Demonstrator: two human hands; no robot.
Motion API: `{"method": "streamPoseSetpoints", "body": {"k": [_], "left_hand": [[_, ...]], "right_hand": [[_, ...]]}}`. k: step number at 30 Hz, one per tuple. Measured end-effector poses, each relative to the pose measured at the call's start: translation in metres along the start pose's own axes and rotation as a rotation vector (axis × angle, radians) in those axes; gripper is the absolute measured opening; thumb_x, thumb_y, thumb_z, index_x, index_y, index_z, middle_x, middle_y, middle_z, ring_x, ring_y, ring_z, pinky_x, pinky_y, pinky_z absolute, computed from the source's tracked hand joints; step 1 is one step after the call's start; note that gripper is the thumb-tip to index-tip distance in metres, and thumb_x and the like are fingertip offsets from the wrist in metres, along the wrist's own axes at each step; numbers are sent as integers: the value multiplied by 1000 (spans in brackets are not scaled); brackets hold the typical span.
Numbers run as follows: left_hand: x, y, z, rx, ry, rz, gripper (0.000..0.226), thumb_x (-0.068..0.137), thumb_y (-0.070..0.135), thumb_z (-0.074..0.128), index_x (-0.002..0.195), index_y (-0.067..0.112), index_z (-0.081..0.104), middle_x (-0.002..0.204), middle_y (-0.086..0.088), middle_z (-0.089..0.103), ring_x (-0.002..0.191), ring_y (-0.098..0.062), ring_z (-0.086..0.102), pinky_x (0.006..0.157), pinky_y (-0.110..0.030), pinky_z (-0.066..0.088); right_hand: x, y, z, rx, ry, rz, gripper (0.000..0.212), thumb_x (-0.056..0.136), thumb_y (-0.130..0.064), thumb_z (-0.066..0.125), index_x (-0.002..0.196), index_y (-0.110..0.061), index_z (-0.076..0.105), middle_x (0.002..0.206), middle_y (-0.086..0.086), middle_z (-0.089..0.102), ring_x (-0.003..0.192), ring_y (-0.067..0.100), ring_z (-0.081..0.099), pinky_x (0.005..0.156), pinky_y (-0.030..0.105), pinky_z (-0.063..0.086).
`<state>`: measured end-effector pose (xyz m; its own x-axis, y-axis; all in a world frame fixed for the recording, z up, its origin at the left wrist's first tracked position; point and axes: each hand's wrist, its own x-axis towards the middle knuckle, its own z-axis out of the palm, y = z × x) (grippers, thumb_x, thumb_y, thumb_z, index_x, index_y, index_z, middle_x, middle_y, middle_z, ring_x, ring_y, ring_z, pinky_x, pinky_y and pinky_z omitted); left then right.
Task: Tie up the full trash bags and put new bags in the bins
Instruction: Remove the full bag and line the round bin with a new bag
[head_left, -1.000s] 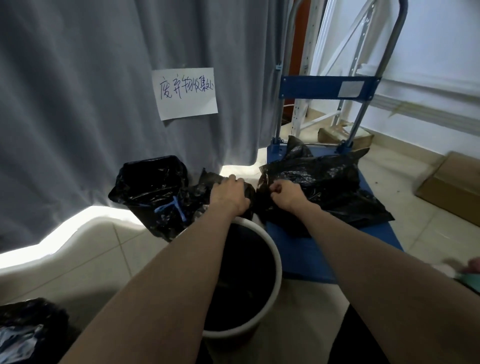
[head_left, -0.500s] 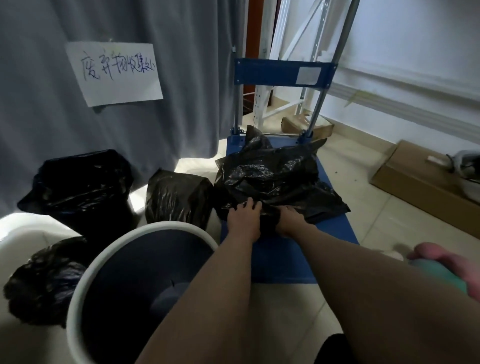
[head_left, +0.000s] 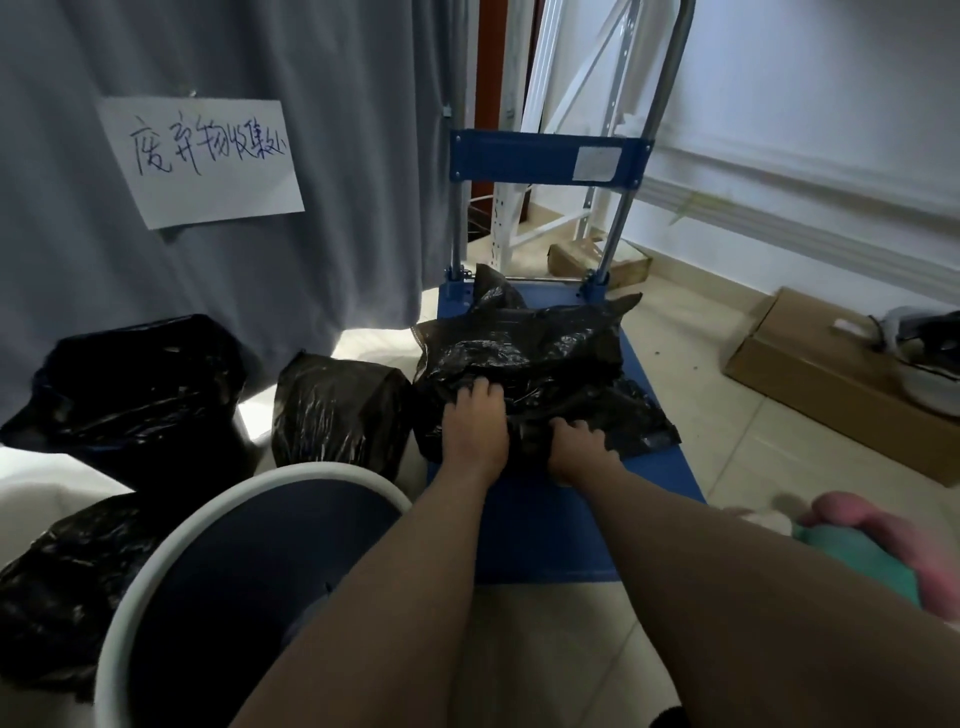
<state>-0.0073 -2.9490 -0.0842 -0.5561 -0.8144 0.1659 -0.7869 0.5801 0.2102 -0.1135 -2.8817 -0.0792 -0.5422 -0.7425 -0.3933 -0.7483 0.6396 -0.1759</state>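
I see two bare forearms reaching out from the bottom of the view, with no sleeves, watch, bracelet or gloves on them. My left hand (head_left: 474, 423) and my right hand (head_left: 581, 449) are both uncovered, and I can make out no rings. A dark patch at the bottom edge may be clothing, too small to tell.

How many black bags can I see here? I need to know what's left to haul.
4: one against the curtain, one beside the bin, one at lower left, one crumpled on the cart. Others may be hidden.
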Motion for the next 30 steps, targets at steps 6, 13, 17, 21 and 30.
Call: {"method": "streamPoseSetpoints", "body": {"k": [6, 13, 17, 21, 30], "left_hand": [[3, -18, -84, -397, 254, 41, 12, 101, 13, 39, 98, 10, 51, 103, -5, 53, 87, -23, 55, 79, -45, 49], [-46, -48, -167, -495, 418, 63, 10, 91, 21, 56, 97, 23, 48, 103, 9, 54, 86, -8, 54, 70, -30, 48], [-69, -66, -208, -297, 276, 165, 71, 75, 22, 75, 137, 26, 40, 136, 1, 52, 118, -17, 53, 95, -32, 45], [-88, -80, -244, -144, 226, 139, 82, 69, 22, 79, 141, 30, 40, 136, 0, 56, 120, -25, 52, 98, -43, 44], [-117, -116, -294, -307, 282, -40, 15, 77, 3, 63, 71, 14, 55, 73, -3, 59, 75, -25, 57, 62, -29, 37]], "right_hand": [[-36, -15, -39, 60, 272, 39, 46, 93, -15, 52, 137, -15, 40, 144, 17, 36, 136, 38, 29, 113, 57, 21], [-92, -62, -92, 406, 665, -143, 22, 92, -16, 52, 111, -13, 62, 106, 14, 67, 101, 36, 61, 88, 43, 46], [-130, -95, -115, 611, 589, -402, 20, 89, -10, 54, 105, -10, 67, 98, 14, 68, 93, 31, 63, 78, 31, 46], [-167, -121, -138, 713, 450, -670, 22, 87, 1, 51, 78, -14, 63, 80, 3, 63, 79, 14, 58, 74, 23, 41], [-198, -133, -146, 873, 154, -880, 35, 86, -5, 48, 102, -25, 70, 112, -5, 68, 112, 15, 60, 96, 30, 47]]}}
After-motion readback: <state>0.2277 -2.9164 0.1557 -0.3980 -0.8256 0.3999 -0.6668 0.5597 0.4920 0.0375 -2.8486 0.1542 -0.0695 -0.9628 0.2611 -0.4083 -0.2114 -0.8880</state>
